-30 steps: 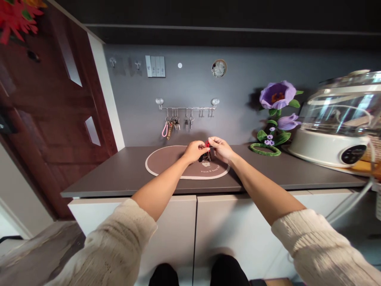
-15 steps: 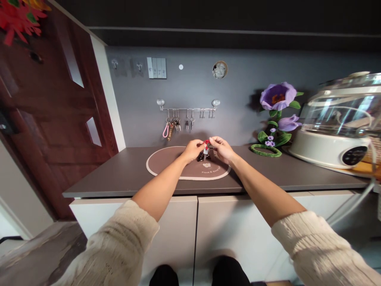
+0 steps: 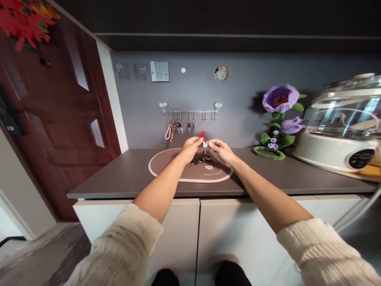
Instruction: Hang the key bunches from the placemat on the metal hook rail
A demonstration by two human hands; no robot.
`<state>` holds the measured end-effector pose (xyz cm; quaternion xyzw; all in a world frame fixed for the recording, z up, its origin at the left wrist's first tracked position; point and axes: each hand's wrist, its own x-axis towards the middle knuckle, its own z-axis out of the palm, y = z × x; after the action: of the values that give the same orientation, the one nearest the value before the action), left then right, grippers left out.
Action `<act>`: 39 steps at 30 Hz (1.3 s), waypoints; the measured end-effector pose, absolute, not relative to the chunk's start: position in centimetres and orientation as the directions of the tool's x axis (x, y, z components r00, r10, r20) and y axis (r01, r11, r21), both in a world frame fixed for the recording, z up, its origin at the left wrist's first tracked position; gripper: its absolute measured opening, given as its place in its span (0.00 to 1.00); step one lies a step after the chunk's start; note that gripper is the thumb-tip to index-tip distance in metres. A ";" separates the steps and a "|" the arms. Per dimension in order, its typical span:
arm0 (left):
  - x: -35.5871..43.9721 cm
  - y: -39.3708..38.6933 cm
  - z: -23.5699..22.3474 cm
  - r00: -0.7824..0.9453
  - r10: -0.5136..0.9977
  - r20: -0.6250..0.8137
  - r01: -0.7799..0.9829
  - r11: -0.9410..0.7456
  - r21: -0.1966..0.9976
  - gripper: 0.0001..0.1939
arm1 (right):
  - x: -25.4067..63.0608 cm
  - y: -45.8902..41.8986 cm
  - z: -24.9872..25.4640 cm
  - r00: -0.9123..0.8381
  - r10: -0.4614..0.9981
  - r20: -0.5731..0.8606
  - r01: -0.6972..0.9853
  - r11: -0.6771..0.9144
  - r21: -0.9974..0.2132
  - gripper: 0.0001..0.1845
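My left hand (image 3: 190, 150) pinches a red cord or strap (image 3: 202, 135), whose looped end sticks up above the fingertips. Just below it hangs a key with a pale grey head (image 3: 205, 144), between my two hands. My right hand (image 3: 222, 152) has thumb and fingers closed at the right edge of that key's head; its exact grip is too small to see fully. Under the hands, a bunch of dark keys (image 3: 202, 159) lies on a brown oval mat (image 3: 166, 165) with a pale rim.
A wall rail (image 3: 190, 111) with hooks carries several keys and a pink loop (image 3: 168, 132). Purple artificial flowers (image 3: 279, 99) and a white appliance with a clear cover (image 3: 333, 149) stand on the right of the dark counter (image 3: 113, 174). A dark cabinet (image 3: 208, 24) overhangs it.
The red cord now stands up from my left fingertips, and my right hand has moved from it down to the key's head. More of the key bunch shows. The view has shifted slightly.
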<state>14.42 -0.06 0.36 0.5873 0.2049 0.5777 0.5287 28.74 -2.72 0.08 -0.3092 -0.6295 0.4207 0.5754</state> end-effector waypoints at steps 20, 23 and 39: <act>14.0 -0.2 0.5 0.241 0.887 0.394 -0.573 -0.198 0.795 0.09 | 28.9 -2.6 0.3 -0.075 0.840 0.537 -0.016 0.537 -0.843 0.14; 14.1 -0.1 0.3 0.250 0.903 0.349 -0.549 -0.165 0.820 0.11 | 29.0 -2.8 0.6 -0.036 0.826 0.563 -0.036 0.562 -0.827 0.15; 14.8 -0.2 -0.3 0.314 0.911 0.267 -0.509 -0.075 0.857 0.10 | 29.8 -1.9 2.6 -0.022 0.830 0.558 0.006 0.558 -0.830 0.15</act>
<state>14.77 -0.15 -0.31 0.4871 0.2062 0.5481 0.6480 29.85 -1.87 2.63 -0.3308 -0.6319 0.3341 0.6162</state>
